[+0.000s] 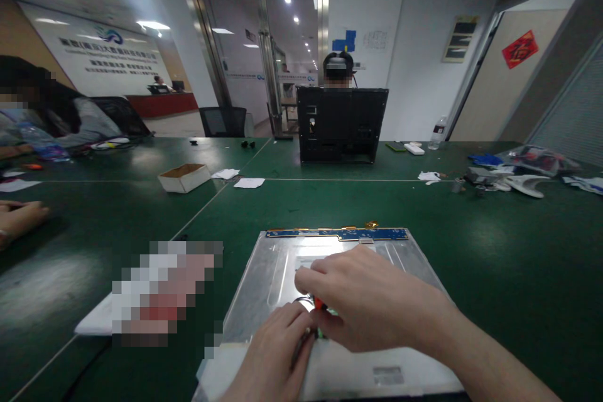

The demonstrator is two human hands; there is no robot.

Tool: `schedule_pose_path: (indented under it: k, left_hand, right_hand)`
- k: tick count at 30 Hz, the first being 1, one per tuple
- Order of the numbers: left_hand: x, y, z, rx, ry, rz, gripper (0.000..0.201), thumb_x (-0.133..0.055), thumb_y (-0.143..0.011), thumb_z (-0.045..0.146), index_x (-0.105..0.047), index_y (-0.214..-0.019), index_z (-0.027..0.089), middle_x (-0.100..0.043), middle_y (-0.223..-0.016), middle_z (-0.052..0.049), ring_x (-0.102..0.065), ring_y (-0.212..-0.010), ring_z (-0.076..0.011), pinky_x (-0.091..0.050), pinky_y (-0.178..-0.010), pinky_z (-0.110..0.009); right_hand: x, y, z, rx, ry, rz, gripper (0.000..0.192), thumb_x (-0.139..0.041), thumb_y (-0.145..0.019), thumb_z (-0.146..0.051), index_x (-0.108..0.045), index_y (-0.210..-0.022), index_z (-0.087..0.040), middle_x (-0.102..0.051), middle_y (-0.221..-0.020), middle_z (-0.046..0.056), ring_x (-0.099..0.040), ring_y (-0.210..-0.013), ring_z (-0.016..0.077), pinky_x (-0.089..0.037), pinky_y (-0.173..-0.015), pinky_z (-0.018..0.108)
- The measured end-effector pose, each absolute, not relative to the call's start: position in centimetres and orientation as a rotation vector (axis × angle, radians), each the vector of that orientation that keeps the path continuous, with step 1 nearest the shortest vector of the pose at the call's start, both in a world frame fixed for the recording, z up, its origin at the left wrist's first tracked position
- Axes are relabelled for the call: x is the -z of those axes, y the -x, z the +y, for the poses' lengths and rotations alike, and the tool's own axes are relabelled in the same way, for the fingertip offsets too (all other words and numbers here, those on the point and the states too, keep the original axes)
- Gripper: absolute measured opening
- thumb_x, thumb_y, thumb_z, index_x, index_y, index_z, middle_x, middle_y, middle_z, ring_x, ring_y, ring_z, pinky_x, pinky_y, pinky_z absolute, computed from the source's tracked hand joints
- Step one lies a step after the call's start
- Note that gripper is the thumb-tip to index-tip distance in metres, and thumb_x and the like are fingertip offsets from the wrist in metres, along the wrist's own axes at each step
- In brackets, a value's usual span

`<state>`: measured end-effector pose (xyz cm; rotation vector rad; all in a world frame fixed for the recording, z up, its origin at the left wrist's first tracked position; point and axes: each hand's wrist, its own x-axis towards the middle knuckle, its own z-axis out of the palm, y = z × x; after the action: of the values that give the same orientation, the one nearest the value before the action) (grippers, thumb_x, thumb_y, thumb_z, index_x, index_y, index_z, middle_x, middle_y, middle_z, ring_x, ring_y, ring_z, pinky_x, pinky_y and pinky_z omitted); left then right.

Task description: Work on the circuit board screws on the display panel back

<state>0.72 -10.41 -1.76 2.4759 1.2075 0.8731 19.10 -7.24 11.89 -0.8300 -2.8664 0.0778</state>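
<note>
A display panel (245, 286) lies flat with its metal back up, and a long blue circuit board (377, 234) runs along its far edge. My right hand (372, 295) is closed over the panel's middle, around a small orange-handled tool (320, 304) that is mostly hidden by the fingers. Just below it, my left hand (277, 345) rests with fingers bent together by a partly covered green board (322, 333). What the left fingertips grip, if anything, is hidden. A thin dark cable (304, 299) loops beside the fingers.
A blurred white and red item (94, 320) lies left of the panel. Farther off are an open white box (184, 178), a black monitor housing (343, 125), a bottle (438, 133) and loose parts (490, 177). Another person's hand (21, 220) rests at the left.
</note>
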Motion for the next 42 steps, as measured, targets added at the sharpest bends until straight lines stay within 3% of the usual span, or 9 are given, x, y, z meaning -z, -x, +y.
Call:
schedule_pose_path:
  k: [10,20,27,35,42]
  left_hand:
    - [1.94,-0.65,-10.36,-0.912,-2.457,1.202,0.020,-0.046,-0.083,0.011,-0.061,-0.092,0.020,-0.065,-0.090,-0.007,-0.064,-0.082,-0.0224,-0.054,-0.069,-0.031]
    - [1.87,-0.66,-10.44,-0.854,-2.453,1.198,0.022,-0.046,-0.083,0.008,-0.061,-0.093,0.021,-0.066,-0.091,-0.006,-0.064,-0.082,-0.0218,-0.052,-0.070,-0.031]
    - [2.37,-0.52,-10.36,-0.904,-2.474,1.190,0.019,-0.046,-0.086,0.010,-0.060,-0.094,0.021,-0.065,-0.091,-0.007,-0.063,-0.083,-0.0220,-0.052,-0.070,-0.031]
    - [1.86,-0.59,-10.43,-0.839,-2.473,1.200,0.020,-0.045,-0.085,0.010,-0.059,-0.093,0.020,-0.065,-0.089,-0.006,-0.063,-0.082,-0.0228,-0.052,-0.068,-0.032]
    - [2.53,-0.50,-10.24,-0.894,-2.488,1.195,0.020,-0.047,-0.085,0.010,-0.059,-0.095,0.022,-0.066,-0.092,-0.006,-0.064,-0.084,-0.0221,-0.052,-0.070,-0.031]
  right_hand:
    - [-12.13,-19.23,-7.34,-0.127,0.858,-2.884,0.017,-0.054,-0.089,-0.036,-0.055,-0.090,-0.019,-0.067,-0.078,0.002,-0.058,-0.063,0.0152,-0.021,-0.048,0.029]
    - [-12.00,-19.25,-7.44,-0.042,0.857,-2.873,0.010,-0.052,-0.083,-0.024,-0.053,-0.092,-0.018,-0.066,-0.077,0.003,-0.054,-0.058,0.0140,-0.017,-0.046,0.029]
    - [-11.79,-19.21,-7.18,-0.069,0.860,-2.851,0.017,-0.055,-0.089,-0.037,-0.053,-0.088,-0.020,-0.066,-0.075,0.001,-0.055,-0.058,0.0139,-0.017,-0.047,0.029]
    - [-11.91,-19.19,-7.32,-0.012,0.859,-2.866,0.009,-0.053,-0.083,-0.023,-0.052,-0.091,-0.019,-0.065,-0.078,0.002,-0.054,-0.057,0.0141,-0.017,-0.045,0.029]
    - [-11.65,-19.02,-7.11,-0.034,0.882,-2.845,0.014,-0.056,-0.088,-0.034,-0.054,-0.090,-0.020,-0.066,-0.073,0.001,-0.054,-0.057,0.0133,-0.016,-0.047,0.029]
